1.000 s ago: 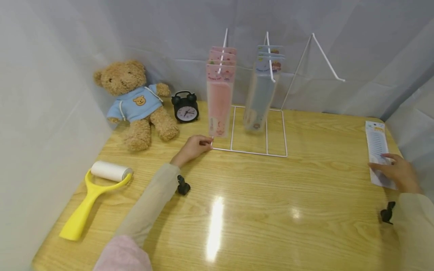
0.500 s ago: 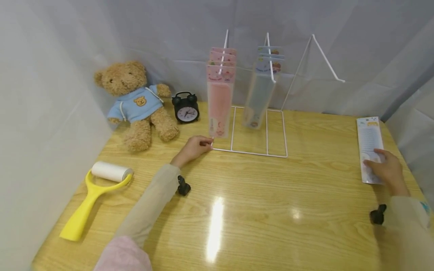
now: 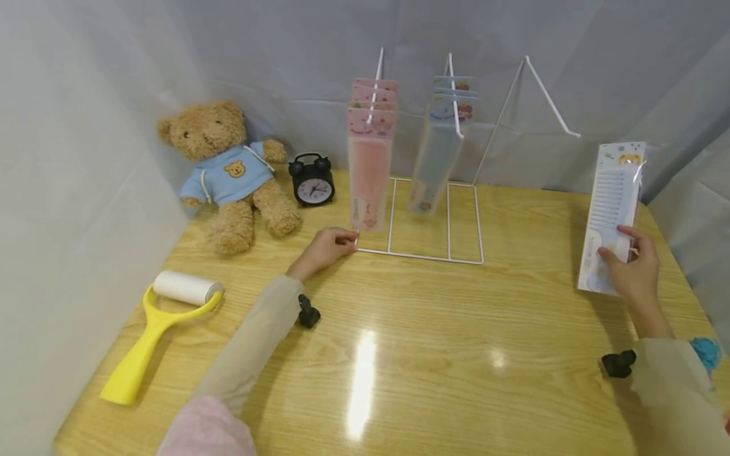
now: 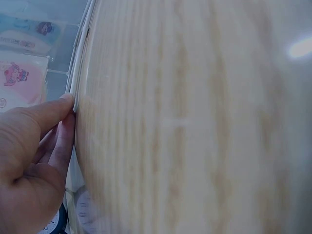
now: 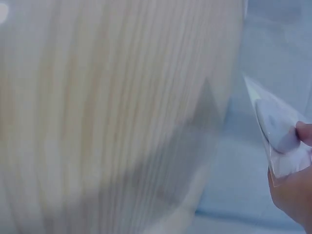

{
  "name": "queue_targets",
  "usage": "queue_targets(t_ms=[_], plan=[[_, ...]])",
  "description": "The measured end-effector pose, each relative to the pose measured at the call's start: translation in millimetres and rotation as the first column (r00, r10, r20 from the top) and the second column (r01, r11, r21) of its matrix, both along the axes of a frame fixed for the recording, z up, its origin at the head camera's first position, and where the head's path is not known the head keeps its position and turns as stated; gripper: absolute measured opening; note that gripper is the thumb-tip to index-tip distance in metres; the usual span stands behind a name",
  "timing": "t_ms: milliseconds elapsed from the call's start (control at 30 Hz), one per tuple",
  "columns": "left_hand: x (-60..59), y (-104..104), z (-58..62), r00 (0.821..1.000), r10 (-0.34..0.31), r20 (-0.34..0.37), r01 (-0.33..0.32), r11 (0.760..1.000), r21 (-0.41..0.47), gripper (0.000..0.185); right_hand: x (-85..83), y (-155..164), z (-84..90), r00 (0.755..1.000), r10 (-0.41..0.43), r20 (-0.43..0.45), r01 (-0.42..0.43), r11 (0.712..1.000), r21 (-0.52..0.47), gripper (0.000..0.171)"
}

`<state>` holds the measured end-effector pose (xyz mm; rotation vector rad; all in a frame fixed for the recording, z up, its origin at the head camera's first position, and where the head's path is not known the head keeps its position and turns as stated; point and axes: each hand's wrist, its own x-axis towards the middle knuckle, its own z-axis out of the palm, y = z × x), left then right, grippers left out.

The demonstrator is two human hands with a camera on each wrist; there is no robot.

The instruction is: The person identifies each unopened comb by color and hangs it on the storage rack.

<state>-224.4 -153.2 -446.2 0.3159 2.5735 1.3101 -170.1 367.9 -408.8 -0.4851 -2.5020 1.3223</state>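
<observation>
At the table's right side my right hand [image 3: 641,275] holds a packaged white comb [image 3: 610,196] by its lower end, thumb across the front. The pack stands tilted up, its card top away from me. In the right wrist view the hand [image 5: 292,195] grips the clear wrapper's end, with the comb [image 5: 278,124] inside. My left hand [image 3: 326,248] pinches the front left corner of a white wire display rack [image 3: 433,258]. Thumb and fingertips meet on the wire in the left wrist view. Pink comb packs [image 3: 371,168] and blue packs [image 3: 439,158] hang from two rack hooks.
The rack's third hook [image 3: 550,98] juts out at the right. To the left sit a teddy bear [image 3: 234,168], a black alarm clock [image 3: 312,183] and a yellow-handled lint roller [image 3: 154,323]. A blue fluffy thing [image 3: 706,354] shows beside the right sleeve.
My right hand has lifted the packaged comb off the table, moved it leftward and tipped it upward. The left hand stays on the rack corner. The blue packs have swung slightly.
</observation>
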Motion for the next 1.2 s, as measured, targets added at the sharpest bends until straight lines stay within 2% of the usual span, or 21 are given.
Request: queue_targets(t_ms=[133, 233, 333, 533, 600, 667, 733, 800, 867, 1067, 1200], plan=[[0.2, -1, -0.5, 1.000, -0.002, -0.005, 0.002, 1.000, 0.005, 0.035, 6.2, -26, 0.7, 0.984, 0.072, -0.163, -0.095, 0.986, -0.139, 0.051], [0.0, 0, -0.7, 1.000, -0.003, -0.004, 0.003, 1.000, 0.009, 0.035, 11.9, -46, -0.9, 0.946, 0.142, -0.292, -0.213, 0.949, -0.230, 0.051], [-0.1, 0, -0.4, 1.000, -0.003, -0.003, 0.003, 1.000, 0.010, 0.035, 18.1, -66, -1.9, 0.888, 0.218, -0.405, -0.359, 0.879, -0.314, 0.050], [0.1, 0, 0.0, 1.000, -0.002, -0.004, 0.002, 1.000, 0.006, 0.035, 30.7, -101, -1.7, 0.777, 0.343, -0.528, -0.551, 0.777, -0.306, 0.050], [0.6, 0, 0.6, 1.000, -0.005, -0.004, 0.005, 1.000, 0.004, 0.035, 34.3, -111, -1.8, 0.732, 0.368, -0.574, -0.603, 0.741, -0.294, 0.049], [1.0, 0, 1.1, 1.000, -0.007, -0.003, 0.007, 1.000, 0.003, 0.036, 37.6, -121, -1.8, 0.675, 0.389, -0.627, -0.664, 0.692, -0.285, 0.046], [1.1, 0, 1.0, 1.000, -0.004, -0.001, 0.004, 1.000, 0.002, 0.036, 40.5, -130, -1.2, 0.624, 0.408, -0.667, -0.708, 0.657, -0.260, 0.045], [0.6, 0, 0.4, 1.000, 0.001, 0.000, -0.001, 1.000, 0.001, 0.035, 42.9, -139, 0.0, 0.587, 0.410, -0.698, -0.734, 0.634, -0.244, 0.044], [0.3, 0, -0.3, 1.000, 0.001, -0.004, -0.001, 1.000, -0.006, 0.035, 44.9, -148, 1.6, 0.563, 0.413, -0.716, -0.747, 0.624, -0.228, 0.043], [-0.4, -1, -1.8, 1.000, -0.007, -0.007, 0.007, 1.000, 0.012, 0.034, 47.3, -174, 5.8, 0.520, 0.404, -0.753, -0.767, 0.609, -0.203, 0.049], [-2.0, -4, -5.0, 0.999, -0.025, -0.034, 0.026, 0.999, 0.044, 0.034, 46.1, -188, 5.6, 0.512, 0.402, -0.759, -0.774, 0.600, -0.205, 0.050]])
